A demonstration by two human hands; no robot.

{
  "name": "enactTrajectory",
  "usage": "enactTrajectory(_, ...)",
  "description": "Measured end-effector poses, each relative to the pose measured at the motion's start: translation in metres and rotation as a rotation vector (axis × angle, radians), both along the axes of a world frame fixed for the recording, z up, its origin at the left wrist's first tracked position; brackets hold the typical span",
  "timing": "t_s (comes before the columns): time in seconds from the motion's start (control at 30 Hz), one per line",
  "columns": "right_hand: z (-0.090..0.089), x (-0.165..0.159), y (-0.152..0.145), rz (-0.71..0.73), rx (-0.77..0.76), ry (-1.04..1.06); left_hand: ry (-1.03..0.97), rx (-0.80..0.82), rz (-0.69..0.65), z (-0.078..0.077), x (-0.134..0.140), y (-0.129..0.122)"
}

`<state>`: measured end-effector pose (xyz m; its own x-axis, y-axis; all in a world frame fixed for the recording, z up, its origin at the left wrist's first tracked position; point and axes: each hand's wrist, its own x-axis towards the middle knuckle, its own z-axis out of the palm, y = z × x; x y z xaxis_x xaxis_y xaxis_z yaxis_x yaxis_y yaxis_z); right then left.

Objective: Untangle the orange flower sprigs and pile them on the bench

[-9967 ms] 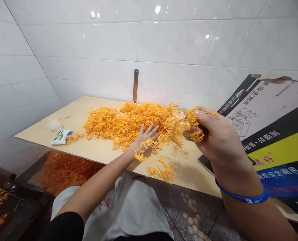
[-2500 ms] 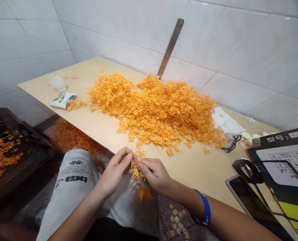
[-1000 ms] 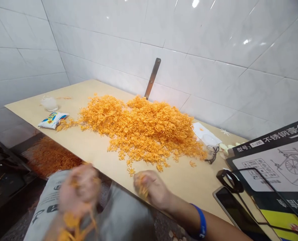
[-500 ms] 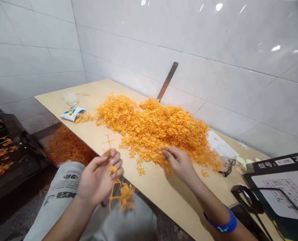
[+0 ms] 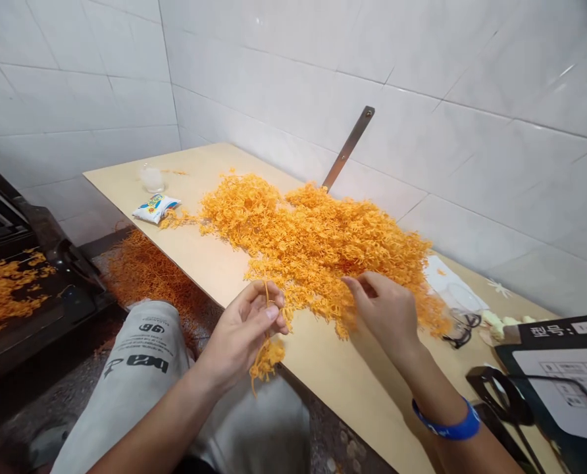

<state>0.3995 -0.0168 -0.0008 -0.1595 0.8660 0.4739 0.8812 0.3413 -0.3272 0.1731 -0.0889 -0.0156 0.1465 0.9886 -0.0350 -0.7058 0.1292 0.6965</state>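
My left hand [image 5: 241, 336] is closed around a thin orange plastic stem, its thumb pressed against the fingers. A tangled bunch of orange spidery plastic pieces [image 5: 270, 357] dangles below it, past the table's front edge. On the table lies a wide heap of small orange plastic pieces [image 5: 313, 237] with thin legs. Over the heap's near right side is my right hand [image 5: 387, 313], its fingers curled toward the thumb. Whatever may be between those fingertips is hidden from view.
A blue-and-white packet [image 5: 156, 208] and a clear glass [image 5: 153, 178] stand at the table's [image 5: 199, 253] left. Eyeglasses [image 5: 464, 329], white paper [image 5: 449, 283] and a dark printed box [image 5: 560, 375] lie right. A metal bar [image 5: 347, 148] rises behind. More orange strands [image 5: 150, 276] cover the floor.
My left hand has moved right, closer to the heap, and turned its thumb side toward me. My right hand has shifted right and curled. The view has swung slightly.
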Motion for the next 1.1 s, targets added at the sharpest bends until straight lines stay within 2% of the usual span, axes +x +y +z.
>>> enactTrajectory(0.1, 0.014, -0.021, -0.028, 0.401, -0.285, 0.197, 0.160, 0.035, -0.056, -0.001, 0.005, -0.006)
enactTrajectory(0.17, 0.019, -0.033, -0.044, 0.584, -0.431, 0.174, 0.291, 0.057, -0.078, 0.001, 0.006, -0.010)
enactTrajectory(0.2, 0.020, -0.037, -0.051, 0.639, -0.449, 0.155, 0.383, 0.076, -0.066, 0.002, 0.006, -0.012)
enactTrajectory(0.3, 0.019, -0.041, -0.057, 0.662, -0.399, 0.179, 0.759, 0.192, -0.021, 0.005, 0.005, -0.016)
enactTrajectory(0.37, 0.018, -0.039, -0.056, 0.647, -0.396, 0.236, 0.969, 0.290, -0.040, 0.005, 0.003, -0.018)
enactTrajectory(0.47, 0.025, -0.030, -0.053, 0.701, -0.488, 0.259, 1.054, 0.348, -0.079, 0.002, -0.009, -0.020)
enactTrajectory(0.57, 0.039, -0.012, -0.050, 0.702, -0.483, 0.337, 0.947, 0.236, 0.059, -0.003, -0.038, -0.019)
enactTrajectory(0.63, 0.043, -0.001, -0.044, 0.590, -0.372, 0.396, 0.776, 0.087, 0.203, -0.005, -0.058, -0.018)
enactTrajectory(0.67, 0.042, 0.003, -0.039, 0.514, -0.312, 0.372, 0.662, 0.009, 0.226, -0.005, -0.066, -0.018)
enactTrajectory(0.77, 0.025, 0.007, -0.019, 0.323, -0.154, 0.078, 0.281, -0.140, 0.098, 0.000, -0.070, -0.017)
enactTrajectory(0.87, -0.001, 0.007, 0.002, 0.176, -0.046, -0.202, -0.023, -0.165, 0.017, 0.007, -0.055, -0.014)
enactTrajectory(0.93, -0.011, 0.011, 0.011, 0.062, -0.018, -0.302, -0.153, -0.175, -0.002, 0.010, -0.047, -0.010)
enactTrajectory(1.03, -0.009, 0.013, 0.013, -0.027, 0.042, -0.263, -0.285, -0.192, -0.082, 0.009, -0.040, -0.007)
enactTrajectory(1.1, 0.000, 0.006, 0.003, 0.041, 0.031, -0.109, -0.346, -0.193, -0.115, 0.008, -0.038, -0.005)
